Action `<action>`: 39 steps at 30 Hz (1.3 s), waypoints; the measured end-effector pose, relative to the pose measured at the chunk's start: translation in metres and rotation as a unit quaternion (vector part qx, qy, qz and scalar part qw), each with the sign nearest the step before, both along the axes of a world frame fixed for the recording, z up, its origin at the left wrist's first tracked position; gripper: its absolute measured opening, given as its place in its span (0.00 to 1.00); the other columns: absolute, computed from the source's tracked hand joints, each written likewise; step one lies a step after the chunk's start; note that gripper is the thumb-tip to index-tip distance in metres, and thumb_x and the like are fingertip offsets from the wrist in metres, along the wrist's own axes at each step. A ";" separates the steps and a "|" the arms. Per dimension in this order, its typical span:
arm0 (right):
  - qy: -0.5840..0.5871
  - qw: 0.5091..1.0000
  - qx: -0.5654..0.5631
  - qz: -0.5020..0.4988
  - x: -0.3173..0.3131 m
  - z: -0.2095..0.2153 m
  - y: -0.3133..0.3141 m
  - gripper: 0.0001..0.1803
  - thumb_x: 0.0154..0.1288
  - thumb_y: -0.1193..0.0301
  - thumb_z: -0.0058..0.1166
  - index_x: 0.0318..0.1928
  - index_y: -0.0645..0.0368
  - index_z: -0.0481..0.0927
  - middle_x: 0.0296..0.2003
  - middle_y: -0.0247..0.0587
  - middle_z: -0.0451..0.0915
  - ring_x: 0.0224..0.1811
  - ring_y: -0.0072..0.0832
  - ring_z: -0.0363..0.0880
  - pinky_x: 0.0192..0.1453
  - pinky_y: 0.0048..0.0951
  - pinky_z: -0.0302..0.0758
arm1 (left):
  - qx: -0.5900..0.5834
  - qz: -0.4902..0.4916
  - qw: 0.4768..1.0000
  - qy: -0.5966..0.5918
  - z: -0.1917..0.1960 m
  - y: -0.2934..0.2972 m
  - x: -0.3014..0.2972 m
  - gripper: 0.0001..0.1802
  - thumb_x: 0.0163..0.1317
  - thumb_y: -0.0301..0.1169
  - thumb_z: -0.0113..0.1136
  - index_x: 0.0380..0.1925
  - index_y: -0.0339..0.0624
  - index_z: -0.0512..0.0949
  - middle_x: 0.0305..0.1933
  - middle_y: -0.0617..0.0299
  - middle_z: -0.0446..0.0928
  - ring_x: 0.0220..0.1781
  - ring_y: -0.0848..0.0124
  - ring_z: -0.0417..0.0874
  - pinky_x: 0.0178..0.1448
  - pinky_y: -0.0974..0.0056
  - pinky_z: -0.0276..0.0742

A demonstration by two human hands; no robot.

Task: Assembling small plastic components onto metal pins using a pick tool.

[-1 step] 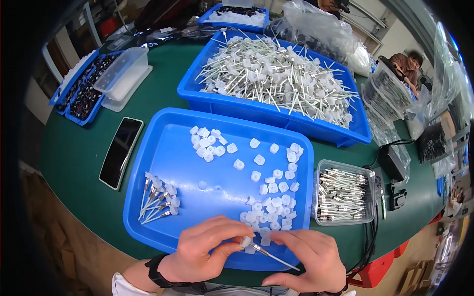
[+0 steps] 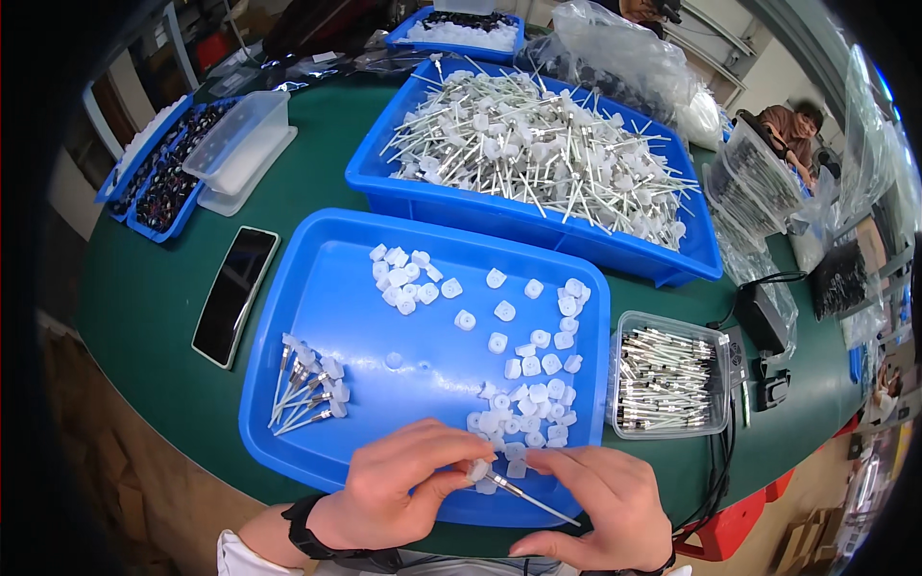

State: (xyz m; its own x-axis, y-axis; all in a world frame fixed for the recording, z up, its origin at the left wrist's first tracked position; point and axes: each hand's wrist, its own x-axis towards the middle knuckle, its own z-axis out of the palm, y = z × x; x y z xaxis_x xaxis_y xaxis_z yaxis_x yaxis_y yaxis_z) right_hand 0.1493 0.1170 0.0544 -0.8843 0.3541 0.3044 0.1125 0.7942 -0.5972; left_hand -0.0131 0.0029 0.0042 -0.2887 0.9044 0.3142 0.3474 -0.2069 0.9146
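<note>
My left hand [image 2: 394,490] pinches a small white plastic cap [image 2: 477,470] over the near edge of a shallow blue tray [image 2: 317,288]. A thin metal pin [image 2: 533,499] is held in my right hand [image 2: 595,509], its tip meeting the cap. Loose white caps [image 2: 538,384] lie scattered over the tray's right half and far side. A small bunch of capped pins [image 2: 307,384] rests at the tray's left. My left wrist wears a black band.
A deep blue bin [image 2: 384,182] behind the tray is heaped with capped pins. A clear box of bare metal pins [image 2: 667,379] stands right of the tray, a black phone [image 2: 235,293] left of it. Clear lidded tub [image 2: 240,149], parts bins and plastic bags ring the green table. Another person [image 2: 788,130] sits far right.
</note>
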 end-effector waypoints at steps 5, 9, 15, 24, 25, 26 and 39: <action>0.015 0.998 0.053 0.008 -0.002 -0.019 -0.010 0.15 0.47 0.73 0.62 0.35 0.68 0.75 0.21 0.45 0.73 0.20 0.38 0.73 0.22 0.32 0.68 | 0.011 -0.014 0.999 -0.043 -0.004 -0.001 0.006 0.15 0.48 0.16 0.58 0.39 0.32 0.75 0.34 0.54 0.77 0.29 0.66 0.78 0.34 0.66 0.74; 0.053 0.998 0.019 -0.013 -0.004 -0.020 -0.013 0.10 0.48 0.79 0.58 0.33 0.68 0.75 0.17 0.43 0.71 0.16 0.36 0.71 0.19 0.31 0.66 | -0.035 -0.045 0.980 -0.189 -0.006 -0.006 0.007 0.14 0.53 0.18 0.58 0.42 0.31 0.74 0.36 0.55 0.76 0.32 0.71 0.78 0.36 0.69 0.75; 0.125 0.992 0.006 -0.007 -0.005 -0.027 -0.018 0.07 0.49 0.81 0.56 0.30 0.68 0.75 0.15 0.43 0.69 0.13 0.34 0.68 0.16 0.30 0.63 | -0.072 -0.110 0.915 -0.381 -0.008 -0.010 0.007 0.14 0.55 0.17 0.56 0.44 0.28 0.74 0.34 0.53 0.77 0.32 0.74 0.78 0.35 0.72 0.77; 0.152 0.988 -0.020 -0.003 -0.005 -0.021 -0.023 0.05 0.46 0.82 0.57 0.27 0.69 0.75 0.15 0.43 0.69 0.13 0.34 0.68 0.16 0.28 0.64 | -0.003 -0.127 0.855 -0.503 -0.020 -0.013 0.019 0.11 0.53 0.12 0.55 0.38 0.25 0.75 0.34 0.48 0.78 0.30 0.71 0.80 0.32 0.71 0.78; 0.150 0.988 -0.030 0.007 -0.004 -0.020 -0.022 0.05 0.46 0.83 0.56 0.27 0.69 0.75 0.14 0.43 0.69 0.12 0.34 0.68 0.16 0.28 0.64 | 0.001 -0.135 0.853 -0.504 -0.021 -0.013 0.020 0.11 0.53 0.12 0.55 0.39 0.25 0.75 0.34 0.48 0.78 0.30 0.71 0.80 0.31 0.71 0.78; 0.149 0.988 -0.041 0.018 -0.002 -0.019 -0.020 0.05 0.46 0.83 0.56 0.27 0.69 0.75 0.14 0.43 0.69 0.12 0.34 0.68 0.16 0.28 0.64 | -0.003 -0.146 0.850 -0.507 -0.022 -0.013 0.021 0.11 0.52 0.12 0.55 0.38 0.25 0.75 0.34 0.48 0.78 0.30 0.71 0.80 0.31 0.71 0.78; 0.129 0.983 -0.113 0.062 -0.003 -0.017 -0.016 0.04 0.45 0.84 0.55 0.26 0.70 0.75 0.13 0.44 0.69 0.11 0.34 0.68 0.15 0.28 0.64 | -0.022 -0.170 0.881 -0.442 -0.020 -0.012 0.016 0.14 0.50 0.17 0.62 0.38 0.23 0.76 0.28 0.44 0.78 0.23 0.67 0.78 0.24 0.66 0.74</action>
State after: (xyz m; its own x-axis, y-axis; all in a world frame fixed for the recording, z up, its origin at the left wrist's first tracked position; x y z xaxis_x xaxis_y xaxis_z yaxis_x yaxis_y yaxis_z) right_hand 0.1466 0.1007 0.0373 -0.8284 0.3331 0.4503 -0.1546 0.6368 -0.7554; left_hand 0.0031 -0.0093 -0.0157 -0.1131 0.9915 0.0647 -0.5785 -0.1186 0.8070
